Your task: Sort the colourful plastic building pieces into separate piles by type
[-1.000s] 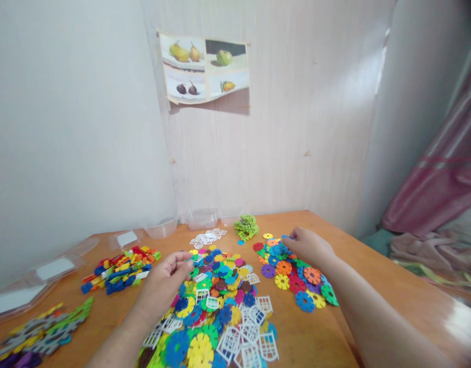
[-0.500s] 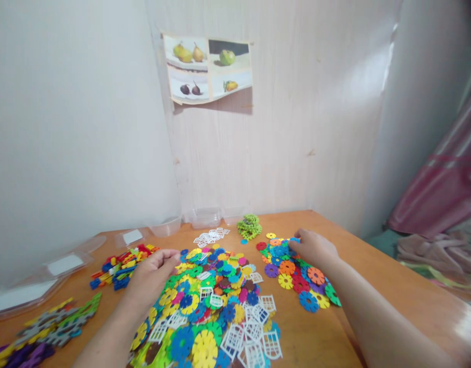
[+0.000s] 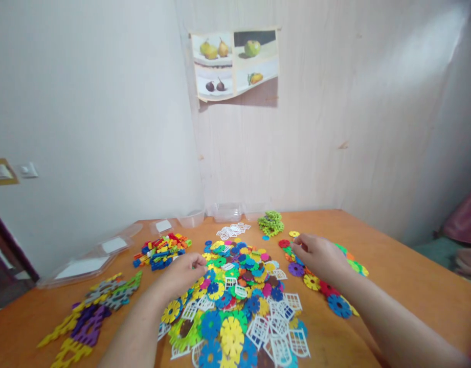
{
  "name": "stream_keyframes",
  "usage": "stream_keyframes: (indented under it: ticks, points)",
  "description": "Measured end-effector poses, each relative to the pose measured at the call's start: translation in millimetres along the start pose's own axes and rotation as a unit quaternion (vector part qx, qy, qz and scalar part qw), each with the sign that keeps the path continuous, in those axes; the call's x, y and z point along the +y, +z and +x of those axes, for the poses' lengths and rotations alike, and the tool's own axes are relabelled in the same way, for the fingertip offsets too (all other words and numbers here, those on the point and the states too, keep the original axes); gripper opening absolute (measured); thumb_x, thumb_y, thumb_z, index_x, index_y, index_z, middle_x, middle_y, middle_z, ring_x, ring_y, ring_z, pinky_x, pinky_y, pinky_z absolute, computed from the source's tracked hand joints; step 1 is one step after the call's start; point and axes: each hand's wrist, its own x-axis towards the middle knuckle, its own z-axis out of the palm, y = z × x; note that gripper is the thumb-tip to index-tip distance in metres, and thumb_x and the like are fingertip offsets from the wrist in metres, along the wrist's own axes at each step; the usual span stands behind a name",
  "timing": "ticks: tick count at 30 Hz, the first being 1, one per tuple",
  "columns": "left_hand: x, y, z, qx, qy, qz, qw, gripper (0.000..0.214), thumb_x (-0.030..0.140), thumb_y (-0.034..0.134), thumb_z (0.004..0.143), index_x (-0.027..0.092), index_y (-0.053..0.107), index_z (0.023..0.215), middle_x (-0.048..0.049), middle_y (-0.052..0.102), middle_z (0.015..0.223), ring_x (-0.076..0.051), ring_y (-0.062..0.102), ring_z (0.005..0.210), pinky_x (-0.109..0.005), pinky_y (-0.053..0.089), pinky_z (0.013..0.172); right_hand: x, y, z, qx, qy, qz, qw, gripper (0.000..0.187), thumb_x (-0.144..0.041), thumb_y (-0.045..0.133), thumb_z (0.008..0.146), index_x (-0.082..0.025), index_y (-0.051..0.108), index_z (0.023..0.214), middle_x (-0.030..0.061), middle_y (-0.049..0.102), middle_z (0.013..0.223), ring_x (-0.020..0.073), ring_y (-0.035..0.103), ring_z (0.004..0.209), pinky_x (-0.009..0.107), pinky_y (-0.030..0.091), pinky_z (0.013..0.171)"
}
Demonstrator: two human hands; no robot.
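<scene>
A big heap of flat plastic flower discs (image 3: pixel 239 286) in many colours, mixed with white window-shaped pieces (image 3: pixel 275 335), lies on the wooden table (image 3: pixel 404 276) in front of me. My left hand (image 3: pixel 183 273) rests on the heap's left edge, fingers curled and pinched at a small piece I cannot make out. My right hand (image 3: pixel 319 255) lies over a smaller spread of flower discs (image 3: pixel 335 296) on the right, fingers bent, tips pressed together near a red disc (image 3: pixel 284 244); what they hold is hidden.
Small coloured bricks (image 3: pixel 160 250) lie at the left. Grey, yellow and purple flat pieces (image 3: pixel 89 317) sit nearer. Clear plastic tubs and lids (image 3: pixel 105 253) line the wall. Green rings (image 3: pixel 271 223) and small white pieces (image 3: pixel 233 231) lie at the back. A fruit picture (image 3: pixel 235 64) hangs above.
My view has swung left, so everything sits further right in the picture. My right hand has drawn back from the far blue discs towards the middle. My left hand stays at the heap's edge.
</scene>
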Motion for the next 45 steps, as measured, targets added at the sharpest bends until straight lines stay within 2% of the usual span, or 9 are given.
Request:
stream_keyframes:
  ticks: [6,14,20,24,29,34,39,45]
  points:
    - [7.6,5.5,-2.8,-0.027,0.023,0.066,0.997,0.027,0.038,0.061,0.069,0.020,0.066,0.088,-0.0036,0.066,0.093,-0.024,0.060,0.089,-0.029,0.043,0.073,-13.6,10.9,-6.6,-0.017,-0.055,0.013,0.998,0.027,-0.040,0.045,0.092,-0.023,0.065,0.085,0.0039,0.070,0.083,0.0178,0.063,0.076,0.026,0.029,0.059]
    - [5.8,10.9,0.3,-0.015,0.013,0.026,0.999,0.014,0.027,0.058,0.066,0.020,0.060,0.078,0.0024,0.058,0.069,-0.017,0.054,0.069,-0.024,0.035,0.060,-24.4,18.2,-12.5,-0.046,-0.099,0.029,0.994,0.030,-0.040,0.043,0.093,-0.022,0.067,0.093,0.0053,0.070,0.085,0.0179,0.064,0.079,0.025,0.035,0.064]
    - [5.0,14.6,0.5,0.001,0.017,-0.007,1.000,0.014,0.029,0.061,0.067,0.020,0.059,0.077,0.0025,0.057,0.068,-0.015,0.052,0.065,-0.022,0.033,0.056,-30.3,17.0,-14.1,-0.061,-0.095,0.026,0.993,0.031,-0.041,0.043,0.093,-0.022,0.068,0.094,0.0064,0.070,0.090,0.0193,0.064,0.084,0.026,0.036,0.067]
    - [7.5,13.9,-2.5,-0.015,0.006,-0.014,1.000,0.018,0.034,0.062,0.068,0.021,0.060,0.079,0.0019,0.059,0.068,-0.016,0.053,0.064,-0.023,0.034,0.055,-30.6,21.0,-14.7,-0.070,-0.102,0.038,0.992,0.029,-0.037,0.043,0.092,-0.022,0.067,0.092,0.0060,0.070,0.090,0.0181,0.064,0.082,0.025,0.035,0.066]
    - [5.1,14.4,-1.0,-0.029,0.004,-0.030,0.999,0.015,0.033,0.061,0.068,0.021,0.058,0.077,0.0020,0.060,0.067,-0.016,0.054,0.063,-0.023,0.034,0.054,-31.5,30.4,-16.6,-0.075,-0.122,0.040,0.989,0.027,-0.038,0.046,0.091,-0.021,0.067,0.089,0.0053,0.069,0.087,0.0180,0.063,0.081,0.026,0.035,0.065]
    - [0.0,15.9,5.0,0.007,0.000,-0.031,0.999,0.011,0.031,0.058,0.067,0.020,0.056,0.070,0.0026,0.058,0.064,-0.015,0.054,0.062,-0.022,0.034,0.055,-35.9,35.2,-18.9,-0.085,-0.138,0.075,0.984,0.027,-0.038,0.048,0.091,-0.023,0.069,0.097,0.0063,0.068,0.092,0.0201,0.063,0.090,0.026,0.040,0.075]
    - [-5.0,14.6,12.5,0.101,0.003,-0.061,0.993,0.016,0.034,0.053,0.072,0.020,0.057,0.067,0.0015,0.058,0.064,-0.015,0.054,0.062,-0.023,0.036,0.057,-39.7,42.3,-21.3,-0.076,-0.141,0.141,0.977,0.029,-0.036,0.046,0.091,-0.024,0.069,0.104,0.0061,0.069,0.104,0.0210,0.062,0.097,0.029,0.043,0.084]
    - [-15.1,14.3,19.1,0.180,-0.050,-0.108,0.977,0.028,0.044,0.051,0.077,0.018,0.063,0.074,-0.0011,0.065,0.070,-0.019,0.059,0.069,-0.026,0.040,0.061,-57.2,48.2,-14.0,-0.084,-0.139,0.194,0.968,0.033,-0.039,0.043,0.093,-0.024,0.068,0.109,0.0071,0.069,0.112,0.0227,0.062,0.104,0.032,0.045,0.090]
